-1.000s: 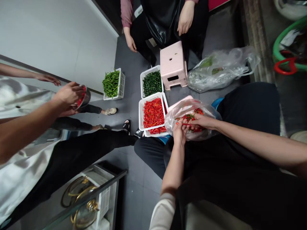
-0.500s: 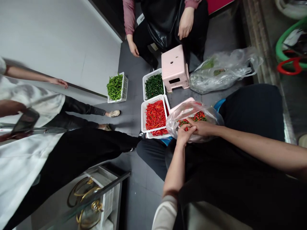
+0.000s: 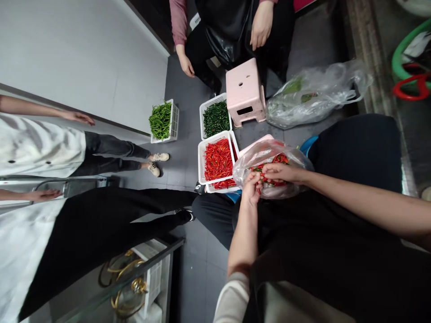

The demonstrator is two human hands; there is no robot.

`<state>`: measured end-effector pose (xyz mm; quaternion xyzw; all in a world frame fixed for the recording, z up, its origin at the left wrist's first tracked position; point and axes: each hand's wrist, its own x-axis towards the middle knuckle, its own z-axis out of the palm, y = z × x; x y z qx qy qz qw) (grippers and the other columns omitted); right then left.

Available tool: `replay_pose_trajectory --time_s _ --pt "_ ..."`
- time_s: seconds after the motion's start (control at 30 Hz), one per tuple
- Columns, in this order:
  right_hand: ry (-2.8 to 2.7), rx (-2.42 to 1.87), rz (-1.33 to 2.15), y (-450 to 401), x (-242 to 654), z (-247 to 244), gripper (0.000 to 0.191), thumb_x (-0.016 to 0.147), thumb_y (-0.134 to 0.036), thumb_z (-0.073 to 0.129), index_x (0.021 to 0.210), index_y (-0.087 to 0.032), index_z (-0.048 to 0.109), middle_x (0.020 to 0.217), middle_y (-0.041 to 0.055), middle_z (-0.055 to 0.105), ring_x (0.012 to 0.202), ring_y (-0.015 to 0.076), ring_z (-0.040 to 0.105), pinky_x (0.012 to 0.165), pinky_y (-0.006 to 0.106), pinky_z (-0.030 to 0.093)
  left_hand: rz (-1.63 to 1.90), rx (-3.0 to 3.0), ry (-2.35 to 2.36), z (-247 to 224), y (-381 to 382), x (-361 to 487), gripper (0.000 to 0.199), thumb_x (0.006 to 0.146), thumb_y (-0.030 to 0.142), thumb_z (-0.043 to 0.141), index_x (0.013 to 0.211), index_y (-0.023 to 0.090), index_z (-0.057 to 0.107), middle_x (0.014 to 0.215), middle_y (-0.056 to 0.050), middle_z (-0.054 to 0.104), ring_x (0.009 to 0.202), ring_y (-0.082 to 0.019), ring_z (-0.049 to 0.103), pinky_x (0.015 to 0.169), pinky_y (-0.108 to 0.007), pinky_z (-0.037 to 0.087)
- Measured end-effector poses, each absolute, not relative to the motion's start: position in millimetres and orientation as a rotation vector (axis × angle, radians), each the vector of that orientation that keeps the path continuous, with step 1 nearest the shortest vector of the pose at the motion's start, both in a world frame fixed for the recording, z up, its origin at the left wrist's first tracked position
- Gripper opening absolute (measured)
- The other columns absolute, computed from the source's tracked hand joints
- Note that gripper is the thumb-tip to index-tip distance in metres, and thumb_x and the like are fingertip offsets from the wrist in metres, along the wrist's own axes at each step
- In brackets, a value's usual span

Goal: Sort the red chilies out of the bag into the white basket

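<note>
A clear plastic bag (image 3: 240, 168) of red chilies with green stems (image 3: 281, 159) lies open on my lap. My left hand (image 3: 252, 187) is closed at the bag's left side, with red chilies showing between its fingers. Close beside it, over the bag, my right hand (image 3: 281, 172) is pinched together; what its fingertips hold is too small to name. Left of the bag, a white basket of red chilies (image 3: 218, 159) rests on another basket with red chilies. Dark green chilies (image 3: 216, 119) fill a basket just beyond.
A pink stool (image 3: 243, 85) stands beyond the baskets, beside a clear bag of greens (image 3: 303, 101). Light green chilies (image 3: 160, 120) sit in a basket by the wall. One person sits opposite; others stand at left near a metal rack (image 3: 148, 264). Red-handled scissors (image 3: 412, 89) are at right.
My hands have drawn slightly apart, the left one now turned up with chilies showing. The person at lower left has shifted, and the phone there is out of view.
</note>
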<state>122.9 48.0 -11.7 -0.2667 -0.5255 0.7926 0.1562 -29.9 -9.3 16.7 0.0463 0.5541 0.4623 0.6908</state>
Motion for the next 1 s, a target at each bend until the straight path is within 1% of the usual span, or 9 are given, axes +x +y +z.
replay_pose_trajectory --time_s 0.17,0.33,0.43,0.53,0.63,0.73,0.83,0.9,1.0 --pt "-1.315 -0.687 2.415 46.8 123.5 -8.3 0.036 0.079 -0.047 0.062 0.091 -0.015 0.050 0.068 -0.0027 0.047 0.048 0.0054 0.033 0.043 0.020 0.020 1.044 -0.072 1.050 18.5 -10.1 -32.6 0.015 0.068 0.015 0.072 0.075 0.012 0.059 0.065 0.002 0.051 0.045 0.002 0.039 0.040 -0.008 0.026" --pt "-1.390 -0.810 2.265 49.7 121.8 -14.2 0.037 0.079 -0.049 0.061 0.087 -0.015 0.050 0.064 -0.0039 0.043 0.049 0.0064 0.032 0.044 0.021 0.019 1.115 0.170 1.232 16.1 -11.3 -28.0 0.030 0.059 0.023 0.080 0.073 0.012 0.057 0.060 0.003 0.052 0.050 -0.002 0.046 0.042 -0.011 0.026" --pt "-1.475 -0.830 2.128 50.0 119.7 -16.7 0.038 0.074 -0.050 0.064 0.081 -0.016 0.050 0.064 -0.0033 0.045 0.054 0.0085 0.037 0.048 0.022 0.024 1.070 0.141 1.313 14.9 -11.1 -26.2 0.032 0.057 0.023 0.081 0.067 0.012 0.052 0.059 0.003 0.052 0.049 -0.003 0.046 0.042 -0.013 0.025" --pt "-1.489 -0.784 2.029 49.1 118.8 -14.6 0.038 0.072 -0.050 0.066 0.074 -0.016 0.049 0.064 -0.0025 0.046 0.057 0.0101 0.040 0.051 0.023 0.028 1.001 -0.065 1.225 13.8 -12.1 -24.7 0.022 0.066 0.016 0.073 0.067 0.012 0.052 0.062 0.002 0.052 0.049 -0.002 0.045 0.042 -0.012 0.027" --pt "-1.362 -0.737 2.201 48.0 120.7 -7.6 0.034 0.075 -0.048 0.065 0.076 -0.017 0.049 0.060 -0.0036 0.045 0.053 0.0095 0.038 0.048 0.023 0.027 1.015 -0.212 1.085 15.6 -14.3 -22.6 0.007 0.075 0.008 0.062 0.073 0.012 0.056 0.069 0.001 0.053 0.051 -0.001 0.044 0.043 -0.010 0.030" --pt "-1.132 -0.727 2.412 48.8 124.0 -3.9 0.028 0.078 -0.043 0.064 0.077 -0.018 0.050 0.061 -0.0026 0.047 0.051 0.0096 0.040 0.046 0.023 0.030 0.991 -0.234 0.980 18.2 -14.1 -22.6 0.006 0.076 0.006 0.059 0.074 0.012 0.057 0.068 -0.001 0.051 0.051 -0.002 0.044 0.043 -0.009 0.031" --pt "-0.877 -0.778 2.428 51.4 126.7 -8.7 0.020 0.076 -0.035 0.067 0.082 -0.020 0.056 0.076 0.0015 0.056 0.062 0.0116 0.050 0.055 0.024 0.040 0.987 -0.210 0.975 16.6 -8.8 -26.5 0.004 0.076 0.009 0.061 0.077 0.012 0.058 0.071 -0.002 0.053 0.051 -0.002 0.045 0.045 -0.010 0.033" --pt "-0.777 -0.881 2.403 50.7 127.9 -12.7 0.023 0.073 -0.032 0.068 0.091 -0.021 0.060 0.086 0.0033 0.059 0.067 0.0121 0.053 0.062 0.024 0.044 1.081 -0.224 1.025 13.1 -4.9 -29.4 0.002 0.081 0.013 0.056 0.081 0.013 0.058 0.075 -0.003 0.056 0.055 -0.004 0.051 0.048 -0.011 0.038" --pt "-0.849 -1.039 2.339 42.6 125.3 -16.4 0.030 0.073 -0.037 0.066 0.096 -0.020 0.061 0.086 0.0036 0.060 0.063 0.0115 0.052 0.061 0.025 0.044 1.284 -0.277 1.052 4.8 -1.9 -29.4 0.013 0.088 0.017 0.045 0.081 0.014 0.056 0.086 -0.005 0.060 0.072 -0.009 0.060 0.060 -0.016 0.047"
